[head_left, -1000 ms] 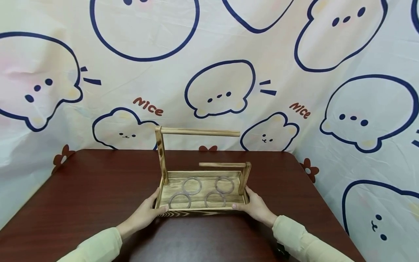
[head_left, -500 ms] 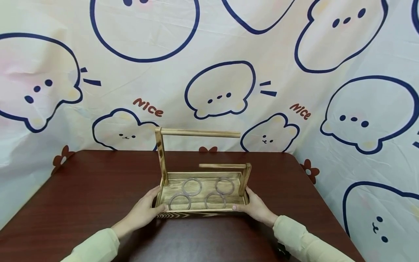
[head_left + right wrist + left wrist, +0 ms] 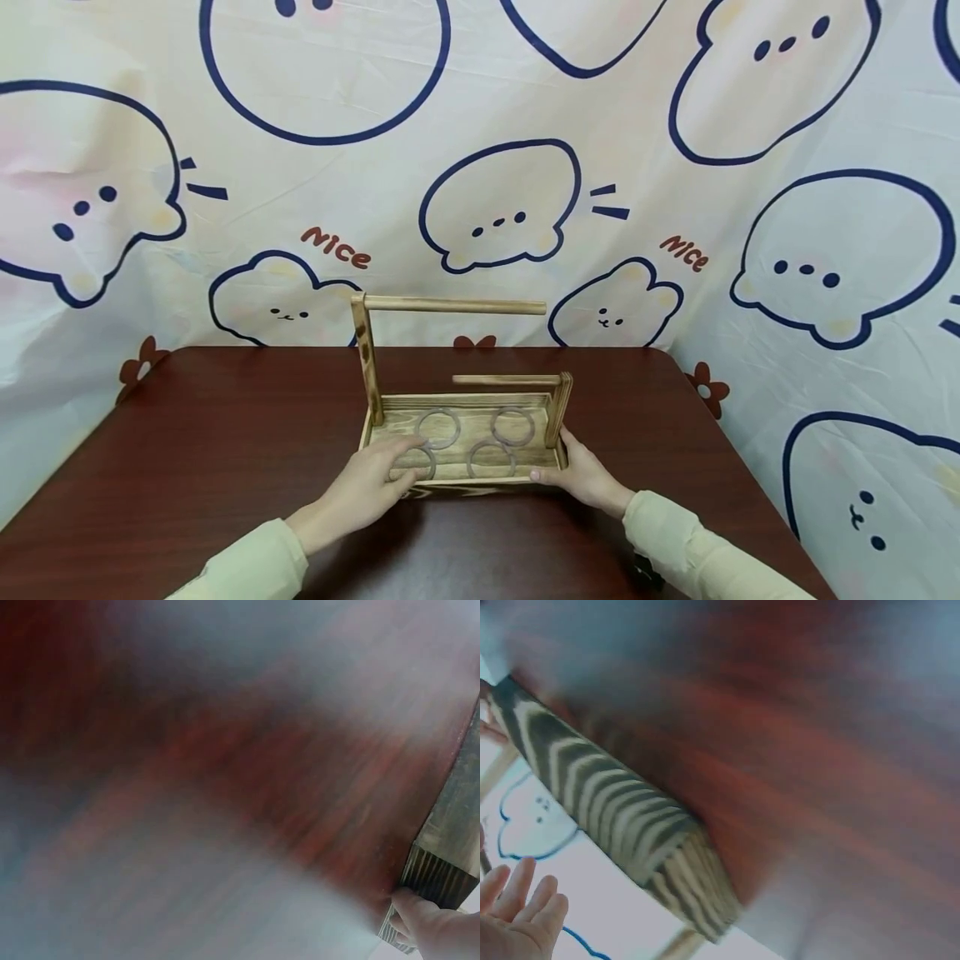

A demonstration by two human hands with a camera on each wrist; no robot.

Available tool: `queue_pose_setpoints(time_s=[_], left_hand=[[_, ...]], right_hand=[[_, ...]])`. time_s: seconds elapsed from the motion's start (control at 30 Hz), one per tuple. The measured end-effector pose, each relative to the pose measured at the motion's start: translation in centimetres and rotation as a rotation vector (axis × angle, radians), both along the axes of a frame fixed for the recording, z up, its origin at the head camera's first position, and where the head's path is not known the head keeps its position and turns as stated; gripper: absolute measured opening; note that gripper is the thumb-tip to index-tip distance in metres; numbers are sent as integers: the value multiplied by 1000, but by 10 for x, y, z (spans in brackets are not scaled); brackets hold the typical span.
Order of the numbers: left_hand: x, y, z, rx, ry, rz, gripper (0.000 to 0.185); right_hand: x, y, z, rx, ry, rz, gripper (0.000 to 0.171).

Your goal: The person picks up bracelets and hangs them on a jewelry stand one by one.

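A light wooden tray [image 3: 480, 489] with dark grain stands on the table, with several grey ring outlines on its floor. My left hand [image 3: 375, 477] hovers over the tray's front left corner, fingers reaching above the front left ring [image 3: 432, 468] and partly hiding it. In the left wrist view, the left hand's fingers [image 3: 526, 900] are loosely spread, apart from the striped tray wall [image 3: 600, 787]. My right hand [image 3: 585, 475] grips the tray's right end, thumb at the front rim; in the right wrist view its fingers [image 3: 409, 919] lie on the tray's corner.
A tall post [image 3: 367, 367] rises at the tray's left end, bearing a long horizontal rod [image 3: 457, 306]. At the right end, a shorter post [image 3: 558, 408] carries a shorter rod [image 3: 506, 380]. Around the tray spreads a dark red table [image 3: 225, 433]; behind it hangs a patterned cloth [image 3: 397, 192].
My left hand has let go of the tray's left end and moved right, in over its front left corner. The right hand keeps its hold, and the tray stays in place.
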State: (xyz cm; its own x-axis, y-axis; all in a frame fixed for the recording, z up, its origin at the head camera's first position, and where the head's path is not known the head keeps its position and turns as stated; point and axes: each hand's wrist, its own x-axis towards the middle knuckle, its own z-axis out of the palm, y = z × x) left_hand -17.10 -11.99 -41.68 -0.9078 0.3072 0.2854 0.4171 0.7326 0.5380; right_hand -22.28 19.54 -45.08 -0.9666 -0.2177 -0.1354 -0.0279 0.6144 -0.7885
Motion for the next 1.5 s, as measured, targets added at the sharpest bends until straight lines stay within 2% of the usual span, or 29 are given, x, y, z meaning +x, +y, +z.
queue_pose_setpoints(time_s=[0.2, 0.4, 0.47, 0.67, 0.9, 1.0, 1.17, 1.27, 1.37, 1.5], left_hand=[[-8, 25, -3, 52, -29, -114, 28], [-17, 43, -9, 124, -171, -216, 32], [-20, 47, -11, 149, -194, -255, 32], [-32, 64, -18, 133, -136, -311, 28], [-57, 88, -21, 66, -110, -333, 37], [-67, 95, -24, 44, -146, -328, 46], [-80, 104, -26, -48, -210, -320, 62], [-89, 109, -25, -88, -214, -307, 70], [-98, 113, -24, -109, -225, -289, 73], [-108, 118, -28, -154, -244, -286, 68]], right_hand=[[1, 0, 0, 24, 5, 1, 105], [2, -3, -1, 39, -4, 0, 106], [3, -3, -2, 30, -9, -3, 106], [2, -2, -1, 2, -6, -9, 106], [2, 1, 1, 8, 4, -12, 106], [2, 2, 0, 19, 12, -9, 106], [1, 2, 0, 15, 13, 2, 105], [1, 2, 2, 19, 16, -1, 105], [0, 2, 2, 22, 11, 1, 105], [0, 2, 1, 18, -10, 5, 105]])
